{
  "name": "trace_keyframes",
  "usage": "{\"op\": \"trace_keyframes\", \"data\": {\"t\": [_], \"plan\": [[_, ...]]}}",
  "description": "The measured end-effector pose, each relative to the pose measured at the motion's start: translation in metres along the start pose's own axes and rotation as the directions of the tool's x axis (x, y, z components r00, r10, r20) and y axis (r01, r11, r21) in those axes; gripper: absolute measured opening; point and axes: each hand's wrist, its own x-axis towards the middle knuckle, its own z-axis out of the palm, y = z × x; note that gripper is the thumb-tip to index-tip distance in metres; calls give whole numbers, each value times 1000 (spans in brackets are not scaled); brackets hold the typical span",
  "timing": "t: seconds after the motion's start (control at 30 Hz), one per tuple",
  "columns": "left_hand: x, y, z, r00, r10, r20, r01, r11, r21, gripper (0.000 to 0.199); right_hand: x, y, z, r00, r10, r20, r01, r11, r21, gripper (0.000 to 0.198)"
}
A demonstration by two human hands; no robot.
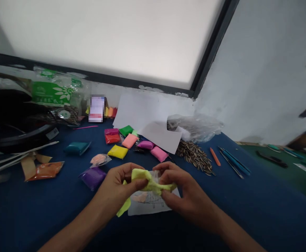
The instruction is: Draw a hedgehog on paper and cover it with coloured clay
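Soft yellow-green modelling clay (141,174) stretches between my two hands, above the blue table. My left hand (116,183) pinches its thick left part between thumb and fingers, and a flap of it hangs below that hand. With thumb and fingers closed, my right hand (185,187) grips the narrower right end; a bit of clear plastic shows beside these fingers. Under both hands lies a white sheet with a drawing (153,209), partly hidden, with a peach-coloured patch on its left side. Just left of my left hand is a purple clay packet (92,177).
Beyond my hands lie several coloured clay packets, including a yellow one (117,152), and white paper (139,110). Sunflower seeds (194,157), an orange stick (215,156) and blue tweezers (235,161) lie right. A phone (96,109) stands at the back; cables (19,154) lie left.
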Motion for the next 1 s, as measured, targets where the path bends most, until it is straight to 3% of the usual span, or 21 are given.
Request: {"op": "trace_keyframes", "data": {"t": [0.1, 0.2, 0.27, 0.33, 0.43, 0.5, 0.57, 0.7, 1.0], "plan": [[2, 1, -2, 999, -22, -39, 20, 999, -46, 38, 4, -3, -9, 994, 103, 21, -105, 940, 326, 7], [4, 1, -4, 998, -48, -39, 45, 996, -79, 42, 6, -1, -16, 988, 153, -3, -123, 805, 581, 8], [5, 1, -4, 998, -51, -23, 49, 995, -82, 42, 7, 1, -18, 988, 156, 20, -128, 724, 678, 8], [5, 0, -4, 998, -56, -8, 55, 995, -83, 43, 7, 2, -17, 988, 152, 36, -134, 702, 699, 11], [3, 0, -3, 998, -68, 10, 68, 994, -81, 44, 6, 5, -11, 986, 161, -48, -107, 821, 561, 19], [1, 1, -2, 996, -81, 23, 82, 994, -76, 45, 6, 7, -6, 981, 129, -144, -72, 935, 348, 20], [-1, 3, 0, 996, -87, 26, 88, 994, -66, 44, 5, 9, -2, 981, 56, -184, -37, 994, 103, 13], [-2, 5, 1, 997, -75, 19, 76, 996, -51, 39, 4, 8, 3, 994, -10, -111, -7, 989, -148, 2], [-2, 1, 4, 996, -84, -11, 83, 996, -29, 44, 0, 3, 6, 999, -4, -43, -5, 982, -191, 12]]}}
